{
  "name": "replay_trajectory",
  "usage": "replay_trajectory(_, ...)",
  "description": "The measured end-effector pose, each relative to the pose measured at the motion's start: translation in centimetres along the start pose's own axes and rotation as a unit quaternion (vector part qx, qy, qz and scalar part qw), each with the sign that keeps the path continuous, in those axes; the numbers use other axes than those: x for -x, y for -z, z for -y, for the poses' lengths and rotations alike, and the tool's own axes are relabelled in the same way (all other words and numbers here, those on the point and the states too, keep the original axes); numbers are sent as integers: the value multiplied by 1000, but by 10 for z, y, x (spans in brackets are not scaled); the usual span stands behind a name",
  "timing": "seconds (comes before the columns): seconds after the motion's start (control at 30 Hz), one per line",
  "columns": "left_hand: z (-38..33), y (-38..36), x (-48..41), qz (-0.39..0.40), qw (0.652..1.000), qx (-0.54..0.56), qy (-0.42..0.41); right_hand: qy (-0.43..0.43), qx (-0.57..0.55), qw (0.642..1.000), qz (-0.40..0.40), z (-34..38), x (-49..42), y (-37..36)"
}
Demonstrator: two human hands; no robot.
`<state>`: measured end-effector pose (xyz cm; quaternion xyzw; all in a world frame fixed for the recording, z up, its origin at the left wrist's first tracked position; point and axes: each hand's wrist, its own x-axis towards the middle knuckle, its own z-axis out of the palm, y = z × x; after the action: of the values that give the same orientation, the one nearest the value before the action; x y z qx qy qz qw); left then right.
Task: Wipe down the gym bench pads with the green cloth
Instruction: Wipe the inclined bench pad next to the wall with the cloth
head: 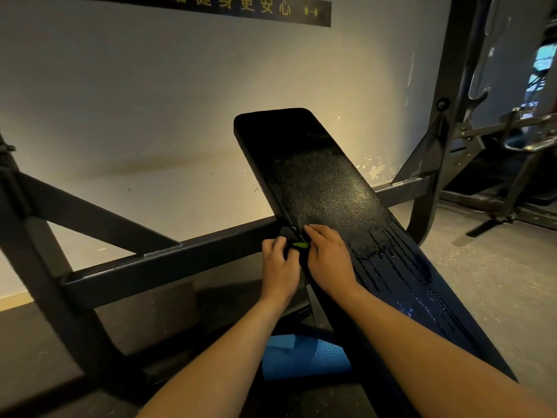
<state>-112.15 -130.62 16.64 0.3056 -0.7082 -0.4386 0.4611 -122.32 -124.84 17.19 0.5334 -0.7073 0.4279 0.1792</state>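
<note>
Your left hand (278,260) and right hand (327,254) meet at the left edge of the pad (319,176), about halfway along it. Both have fingers curled onto the cloth (300,245). Only a thin green strip of it shows between them; the rest is hidden. The pad is black and tilted, rising away from you. Wet streaks run down the pad just right of your right hand. A dark frame bar (168,260) passes behind the pad. A blue thing (304,357) lies below the pad.

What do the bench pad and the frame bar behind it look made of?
Bench pad: likely vinyl or faux leather, black, pebbled grain with sheen, liquid beading in streaks. Frame bar: apparently painted steel, dark satin, square edges, weld seam at the brace.
</note>
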Motion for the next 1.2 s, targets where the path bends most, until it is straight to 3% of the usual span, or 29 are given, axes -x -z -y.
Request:
replay_trajectory(0.2,-28,5,-45,-32,999,0,-14,17,12,1000,14,-8,-1,2)
replay_trajectory(0.3,-37,-5,-62,-2,1000,-28,8,21,2,999,28,-11,-2,3)
replay_trajectory(0.4,-34,-13,-49,-8,994,-113,7,1,-27,998,49,-13,-3,7)
replay_trajectory(0.57,-18,-20,-13,-25,992,-122,0,-9,-55,993,100,-19,-7,29)
replay_trajectory(0.7,-14,-25,22,-22,992,-120,-15,-44,40,996,68,-31,14,39)
replay_trajectory(0.93,-10,-20,35,24,990,-133,-48,-77,39,992,91,-31,27,39)
replay_trajectory(1.2,-15,-33,10,-28,991,-132,-12,-64,37,995,72,-36,30,35)
